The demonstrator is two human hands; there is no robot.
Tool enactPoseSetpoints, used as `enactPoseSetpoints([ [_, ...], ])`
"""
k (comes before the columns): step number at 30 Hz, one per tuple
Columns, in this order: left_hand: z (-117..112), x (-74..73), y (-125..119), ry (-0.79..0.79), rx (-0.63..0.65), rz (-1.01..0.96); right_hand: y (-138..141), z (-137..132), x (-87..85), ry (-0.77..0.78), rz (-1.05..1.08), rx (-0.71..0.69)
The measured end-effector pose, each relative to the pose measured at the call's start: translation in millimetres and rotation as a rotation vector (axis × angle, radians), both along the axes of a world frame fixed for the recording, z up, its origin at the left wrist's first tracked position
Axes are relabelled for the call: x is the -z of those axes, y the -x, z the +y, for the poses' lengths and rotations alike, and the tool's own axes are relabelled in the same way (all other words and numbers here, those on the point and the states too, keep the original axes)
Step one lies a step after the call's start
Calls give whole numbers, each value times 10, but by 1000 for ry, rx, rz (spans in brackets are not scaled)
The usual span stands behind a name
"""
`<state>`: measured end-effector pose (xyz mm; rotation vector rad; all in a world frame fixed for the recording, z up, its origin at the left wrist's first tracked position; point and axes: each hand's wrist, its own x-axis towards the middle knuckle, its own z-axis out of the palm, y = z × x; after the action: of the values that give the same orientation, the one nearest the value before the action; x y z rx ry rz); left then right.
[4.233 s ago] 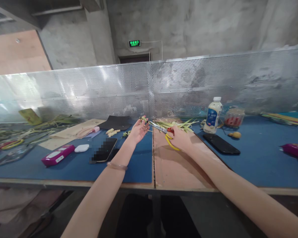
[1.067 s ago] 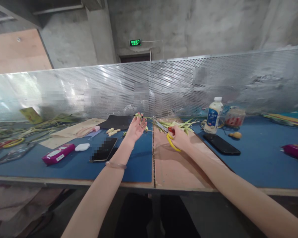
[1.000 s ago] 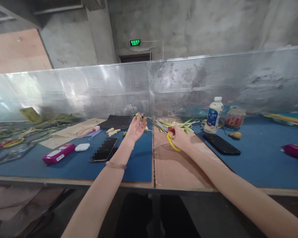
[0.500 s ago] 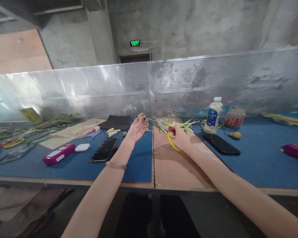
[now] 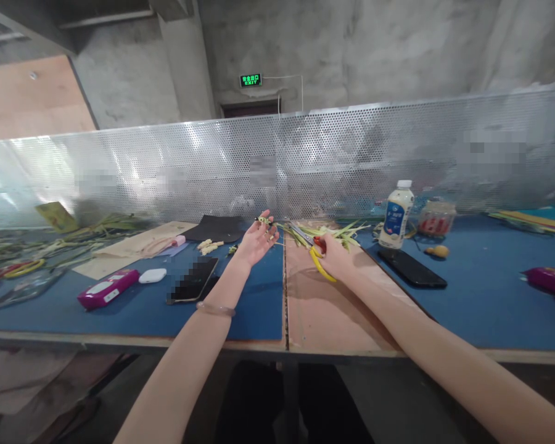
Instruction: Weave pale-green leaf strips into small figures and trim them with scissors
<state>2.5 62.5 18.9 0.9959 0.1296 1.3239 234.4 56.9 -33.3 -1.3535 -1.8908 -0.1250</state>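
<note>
My left hand [image 5: 256,240] is raised palm-up over the blue table top [image 5: 139,308], its fingertips pinching a small green and yellow plant piece [image 5: 262,219]. My right hand [image 5: 333,258] grips yellow-handled scissors [image 5: 311,246] whose blades point left toward that piece. A heap of thin green leaf strips [image 5: 337,232] lies just behind the scissors on a brown board [image 5: 324,308]. A bracelet [image 5: 215,309] circles my left wrist.
A white bottle [image 5: 396,215], a small plastic jar [image 5: 436,217] and a black phone [image 5: 411,268] lie to the right. Another phone [image 5: 193,279], a white case [image 5: 152,275] and a magenta pack [image 5: 108,288] lie left. A perforated metal screen [image 5: 305,160] backs the table.
My left hand dipped toward the table, then rose slightly with the plant piece still pinched. The scissors drifted a little toward the leaf strips.
</note>
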Motion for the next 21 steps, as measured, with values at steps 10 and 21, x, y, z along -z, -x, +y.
enactPoseSetpoints([
  [10, -7, 9, -12, -36, 27, 15, 21, -10, -1, 22, -25, 32],
  [21, -11, -9, 4, -13, 21, 2, 22, -22, -9, 14, -27, 33],
])
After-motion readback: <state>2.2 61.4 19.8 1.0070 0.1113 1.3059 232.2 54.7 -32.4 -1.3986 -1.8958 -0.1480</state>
